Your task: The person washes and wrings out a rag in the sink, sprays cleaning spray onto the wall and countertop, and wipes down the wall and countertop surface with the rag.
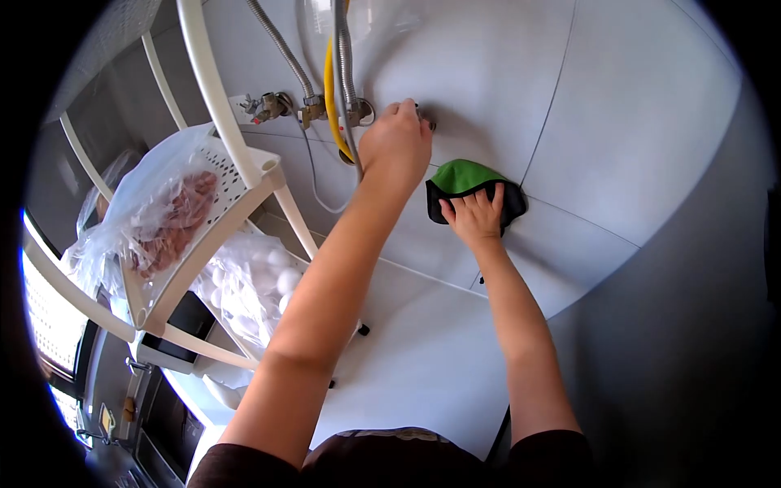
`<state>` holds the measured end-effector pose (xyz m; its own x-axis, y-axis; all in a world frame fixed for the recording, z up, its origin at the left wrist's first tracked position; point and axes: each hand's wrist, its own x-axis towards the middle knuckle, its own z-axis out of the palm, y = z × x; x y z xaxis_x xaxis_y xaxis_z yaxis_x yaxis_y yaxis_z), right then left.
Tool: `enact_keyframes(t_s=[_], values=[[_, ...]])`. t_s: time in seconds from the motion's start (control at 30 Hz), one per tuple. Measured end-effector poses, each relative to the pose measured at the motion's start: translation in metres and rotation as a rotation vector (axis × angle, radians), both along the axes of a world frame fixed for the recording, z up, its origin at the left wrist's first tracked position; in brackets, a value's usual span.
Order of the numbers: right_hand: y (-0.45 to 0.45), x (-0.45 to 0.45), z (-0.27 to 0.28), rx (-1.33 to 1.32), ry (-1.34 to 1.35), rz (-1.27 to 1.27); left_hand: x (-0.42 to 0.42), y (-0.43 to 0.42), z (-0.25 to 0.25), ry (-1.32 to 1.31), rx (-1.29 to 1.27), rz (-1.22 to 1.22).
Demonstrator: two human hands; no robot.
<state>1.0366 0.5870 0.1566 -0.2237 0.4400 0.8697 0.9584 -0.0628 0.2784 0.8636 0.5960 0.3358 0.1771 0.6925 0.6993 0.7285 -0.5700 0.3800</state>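
My left hand (394, 145) is at the tiled wall, fingers curled beside the right-hand pipe valve (355, 112). A small dark end pokes out past its fingertips; what the fingers close around is hidden. To the right and lower, my right hand (478, 218) presses a cloth (468, 174) against the wall. This cloth is green on one side and black on the other, with a black edge, and is partly folded. The fingers are spread over it and hold it to the tile.
Braided metal hoses and a yellow hose (329, 81) run down to the valves. At left stands a white shelf rack (236, 220) on casters, bearing a plastic bag of reddish-brown food (183, 215) and, lower, a bag of eggs (260, 276). Grey wall (691, 350) lies at right.
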Motion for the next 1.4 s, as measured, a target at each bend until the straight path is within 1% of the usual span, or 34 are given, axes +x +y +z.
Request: enact_keyframes(t_s=[0.07,0.13,0.2,0.27,0.3,0.33,0.4,0.53,0.6,0.67,0.73,0.77,0.8,0.87,0.9,0.97,1.0,1.07,1.2,1.27,1.4], values=[[-0.002,0.000,0.001,0.011,-0.010,-0.008,-0.005,0.005,-0.001,0.009,0.006,-0.011],[0.000,0.002,-0.003,0.026,0.002,0.005,-0.006,0.009,-0.004,-0.032,0.142,-0.033],[0.000,0.005,-0.009,0.043,0.013,0.013,-0.004,0.016,-0.008,-0.005,0.109,0.002],[-0.001,0.006,-0.012,0.037,0.021,0.019,-0.006,0.036,-0.020,-0.305,0.023,-0.205],[-0.001,0.006,-0.015,0.038,0.032,0.018,-0.006,0.041,-0.021,-0.397,-0.023,-0.292],[-0.001,0.007,-0.015,0.053,0.028,0.016,-0.005,0.046,-0.022,-0.396,-0.021,-0.292],[-0.001,0.006,-0.017,0.065,0.033,0.011,-0.004,0.051,-0.025,-0.531,-0.186,-0.348],[-0.002,0.006,-0.015,0.054,0.036,0.005,0.000,0.048,-0.013,-0.502,-0.228,-0.247],[-0.003,0.005,-0.016,0.027,0.038,0.008,0.005,0.037,-0.004,-0.469,-0.254,-0.080],[-0.003,0.005,-0.017,0.030,0.040,0.008,0.005,0.039,-0.009,-0.499,-0.246,-0.076],[-0.004,0.006,-0.018,0.037,0.039,0.001,0.000,0.043,-0.014,-0.689,-0.287,-0.248],[-0.003,0.005,-0.019,0.053,0.039,0.003,-0.003,0.044,-0.019,-0.742,-0.344,-0.329],[-0.003,0.006,-0.020,0.069,0.040,0.006,-0.005,0.043,-0.020,-0.739,-0.348,-0.329],[-0.001,0.005,-0.022,0.077,0.044,0.001,-0.008,0.042,-0.022,-0.924,-0.445,-0.440],[-0.001,0.005,-0.023,0.085,0.044,-0.003,-0.009,0.041,-0.024,-0.922,-0.447,-0.439],[0.000,0.005,-0.025,0.095,0.046,-0.003,-0.013,0.037,-0.027,-1.207,-0.612,-0.564],[0.001,0.005,-0.026,0.106,0.044,-0.002,-0.013,0.032,-0.028,-1.207,-0.611,-0.562],[0.000,0.006,-0.027,0.098,0.036,-0.011,-0.011,0.022,-0.031,-1.447,-0.660,-0.589],[0.000,0.006,-0.031,0.058,0.036,-0.021,-0.011,0.007,-0.031,-1.484,-0.723,-0.606],[-0.001,0.007,-0.033,0.052,0.033,-0.019,-0.013,0.001,-0.029,-1.548,-0.748,-0.636],[-0.001,0.006,-0.038,0.059,0.023,-0.034,-0.021,-0.005,-0.031,-1.541,-0.773,-0.663]])
